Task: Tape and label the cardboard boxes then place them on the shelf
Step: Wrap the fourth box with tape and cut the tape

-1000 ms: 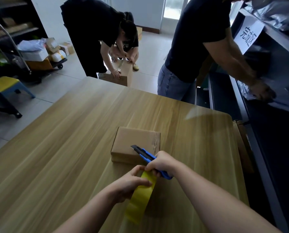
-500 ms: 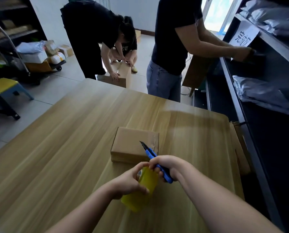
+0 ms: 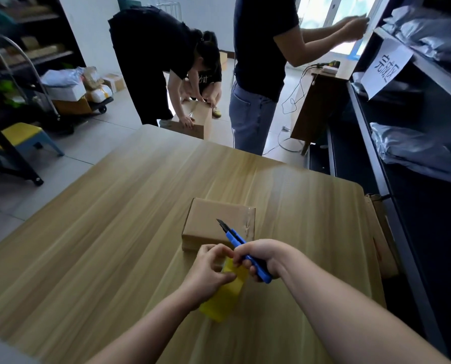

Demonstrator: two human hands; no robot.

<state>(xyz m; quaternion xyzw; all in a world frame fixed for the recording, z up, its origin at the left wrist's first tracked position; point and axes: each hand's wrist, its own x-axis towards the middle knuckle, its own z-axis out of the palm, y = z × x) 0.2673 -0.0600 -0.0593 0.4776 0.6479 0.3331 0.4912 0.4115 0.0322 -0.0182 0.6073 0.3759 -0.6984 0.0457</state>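
Above table [image 3: 114,245], left hand [image 3: 208,271] pinches tape [image 3: 225,292], right hand [image 3: 258,254] grips knife [image 3: 239,241]

A flat brown cardboard box [image 3: 214,222] lies on the wooden table [image 3: 93,248], toward its near right part, and just before the box the left hand [image 3: 208,271] and right hand [image 3: 261,256] meet over a yellow roll of tape [image 3: 223,298], the right one also holding a blue utility knife [image 3: 241,245] whose tip points over the box. Right of the table stands a dark metal shelf [image 3: 402,232] with grey plastic mailer bags [image 3: 416,151] on its boards. Behind the table a standing person [image 3: 261,61] reaches toward the shelf, and to their left two more people bend over a larger cardboard carton [image 3: 195,122] on the floor.
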